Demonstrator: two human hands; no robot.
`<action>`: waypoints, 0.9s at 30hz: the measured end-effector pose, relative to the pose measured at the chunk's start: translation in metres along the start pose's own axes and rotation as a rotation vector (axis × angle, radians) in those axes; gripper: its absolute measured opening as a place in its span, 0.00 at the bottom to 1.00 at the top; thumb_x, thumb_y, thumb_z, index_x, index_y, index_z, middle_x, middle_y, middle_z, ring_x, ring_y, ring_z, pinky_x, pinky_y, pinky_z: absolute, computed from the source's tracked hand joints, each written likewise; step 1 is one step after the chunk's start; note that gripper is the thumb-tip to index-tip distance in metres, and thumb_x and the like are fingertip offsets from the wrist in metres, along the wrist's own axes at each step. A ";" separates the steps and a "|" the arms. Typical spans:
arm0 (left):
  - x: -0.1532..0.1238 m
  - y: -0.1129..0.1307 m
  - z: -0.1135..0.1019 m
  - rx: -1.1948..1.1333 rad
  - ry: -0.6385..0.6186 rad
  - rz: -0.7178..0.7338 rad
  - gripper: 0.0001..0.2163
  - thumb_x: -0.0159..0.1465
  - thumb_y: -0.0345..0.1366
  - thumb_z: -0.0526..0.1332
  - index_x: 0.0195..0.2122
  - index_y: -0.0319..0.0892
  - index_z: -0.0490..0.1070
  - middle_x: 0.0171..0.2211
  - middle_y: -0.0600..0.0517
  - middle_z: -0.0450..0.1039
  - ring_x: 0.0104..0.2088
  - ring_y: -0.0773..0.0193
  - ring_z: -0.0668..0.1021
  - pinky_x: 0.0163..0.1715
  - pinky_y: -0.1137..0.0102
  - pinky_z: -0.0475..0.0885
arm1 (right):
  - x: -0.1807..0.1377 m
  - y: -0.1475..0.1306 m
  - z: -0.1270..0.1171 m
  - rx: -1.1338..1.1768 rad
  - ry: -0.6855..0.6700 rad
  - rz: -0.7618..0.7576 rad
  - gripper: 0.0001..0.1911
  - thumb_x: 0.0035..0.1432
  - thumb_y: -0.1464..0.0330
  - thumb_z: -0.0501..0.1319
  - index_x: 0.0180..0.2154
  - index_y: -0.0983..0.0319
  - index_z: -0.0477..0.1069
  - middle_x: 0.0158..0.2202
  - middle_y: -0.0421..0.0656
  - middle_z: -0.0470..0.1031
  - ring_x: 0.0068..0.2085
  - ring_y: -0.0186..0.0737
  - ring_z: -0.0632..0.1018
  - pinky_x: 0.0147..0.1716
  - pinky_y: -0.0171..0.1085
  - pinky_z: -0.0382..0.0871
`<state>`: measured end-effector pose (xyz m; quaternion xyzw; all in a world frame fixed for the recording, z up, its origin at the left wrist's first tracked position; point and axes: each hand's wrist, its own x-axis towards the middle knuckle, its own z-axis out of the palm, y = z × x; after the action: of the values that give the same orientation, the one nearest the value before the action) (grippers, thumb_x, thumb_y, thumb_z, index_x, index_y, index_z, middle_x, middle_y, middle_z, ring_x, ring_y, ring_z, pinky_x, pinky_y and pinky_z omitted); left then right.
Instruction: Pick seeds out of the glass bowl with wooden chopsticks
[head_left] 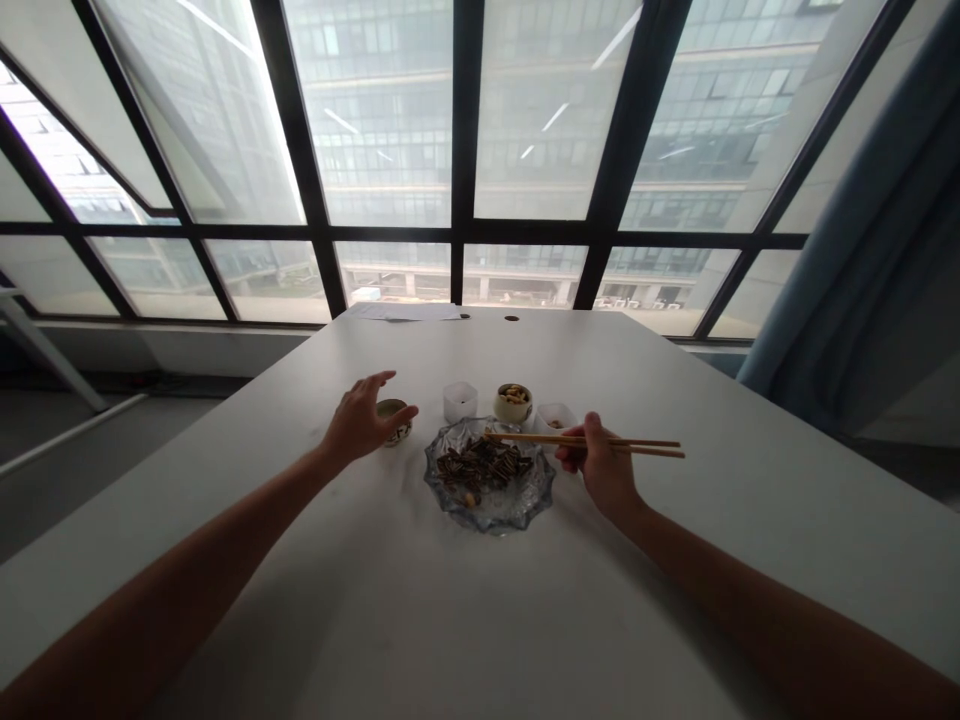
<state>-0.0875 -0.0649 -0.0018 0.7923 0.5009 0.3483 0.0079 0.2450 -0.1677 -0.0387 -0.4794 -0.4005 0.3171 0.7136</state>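
Note:
A pair of wooden chopsticks (651, 447) is held in my right hand (606, 470), lying almost level with the tips pointing left. Their tips are over a scalloped clear glass plate (491, 518), which bears a heap of dark, thin stick-like pieces (484, 465). A small yellowish piece (471, 499) lies near the plate's front edge. Whether the tips pinch anything is too small to tell. My left hand (364, 420) is open, thumb and fingers apart, beside a small patterned bowl (400, 433); the thumb partly hides it, and I cannot tell whether they touch.
Behind the plate stand a whitish translucent cup (460, 402) and a small round bowl (513, 404) of yellowish-brown pieces. Another translucent cup (555, 416) is partly behind my right hand. Papers (405, 312) lie at the white table's (420, 620) far edge, before tall windows.

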 end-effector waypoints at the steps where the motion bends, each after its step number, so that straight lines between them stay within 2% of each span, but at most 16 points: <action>1: 0.006 0.008 -0.001 0.026 -0.037 0.018 0.33 0.60 0.58 0.61 0.59 0.41 0.66 0.54 0.40 0.74 0.56 0.45 0.75 0.57 0.51 0.68 | 0.000 0.000 0.000 -0.014 -0.001 -0.011 0.33 0.50 0.38 0.62 0.23 0.63 0.72 0.15 0.44 0.74 0.13 0.34 0.70 0.12 0.33 0.63; 6: 0.038 0.044 0.015 0.101 -0.238 0.083 0.34 0.62 0.57 0.59 0.63 0.39 0.61 0.60 0.38 0.70 0.59 0.44 0.73 0.59 0.51 0.66 | -0.001 0.000 0.000 -0.030 0.012 -0.030 0.34 0.50 0.37 0.61 0.23 0.63 0.72 0.15 0.44 0.74 0.13 0.34 0.70 0.12 0.33 0.63; 10: 0.060 0.061 0.036 0.136 -0.381 0.009 0.37 0.62 0.55 0.60 0.66 0.38 0.55 0.62 0.35 0.68 0.60 0.42 0.73 0.58 0.52 0.66 | -0.004 -0.001 0.001 -0.033 -0.003 -0.055 0.34 0.51 0.37 0.61 0.24 0.63 0.73 0.15 0.44 0.74 0.14 0.34 0.70 0.13 0.33 0.63; 13: 0.068 0.065 0.047 0.143 -0.433 -0.042 0.36 0.61 0.53 0.62 0.66 0.39 0.55 0.60 0.36 0.70 0.59 0.43 0.74 0.57 0.53 0.68 | -0.006 0.000 0.001 -0.073 -0.044 -0.107 0.33 0.54 0.38 0.60 0.25 0.62 0.73 0.16 0.44 0.74 0.15 0.35 0.71 0.14 0.33 0.64; 18: 0.068 0.061 0.055 0.022 -0.389 0.000 0.33 0.60 0.46 0.65 0.63 0.39 0.58 0.53 0.37 0.76 0.50 0.49 0.80 0.50 0.59 0.74 | -0.010 0.004 0.001 -0.135 -0.104 -0.193 0.31 0.60 0.41 0.56 0.26 0.61 0.73 0.17 0.43 0.75 0.16 0.35 0.72 0.14 0.34 0.66; 21: 0.066 0.058 0.056 0.007 -0.333 0.071 0.35 0.57 0.45 0.68 0.63 0.37 0.58 0.51 0.37 0.77 0.49 0.49 0.81 0.50 0.60 0.74 | -0.013 0.002 -0.002 -0.205 -0.163 -0.314 0.29 0.65 0.45 0.54 0.27 0.61 0.73 0.18 0.43 0.75 0.17 0.35 0.72 0.16 0.34 0.67; 25: 0.064 0.055 0.056 0.038 -0.273 0.242 0.36 0.56 0.41 0.68 0.63 0.38 0.57 0.51 0.38 0.77 0.51 0.47 0.79 0.51 0.59 0.74 | -0.015 -0.008 -0.008 -0.382 -0.382 -0.584 0.26 0.66 0.48 0.55 0.27 0.59 0.75 0.21 0.43 0.77 0.20 0.35 0.74 0.22 0.34 0.70; 27: 0.062 0.053 0.055 0.058 -0.260 0.314 0.34 0.57 0.40 0.67 0.63 0.37 0.58 0.50 0.38 0.77 0.51 0.46 0.79 0.51 0.57 0.74 | -0.015 -0.013 -0.009 -0.441 -0.482 -0.660 0.25 0.64 0.47 0.57 0.27 0.58 0.76 0.22 0.43 0.77 0.22 0.36 0.75 0.25 0.35 0.71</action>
<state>0.0010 -0.0240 0.0097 0.8988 0.3759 0.2256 -0.0047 0.2468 -0.1888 -0.0322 -0.3791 -0.7439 0.0826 0.5441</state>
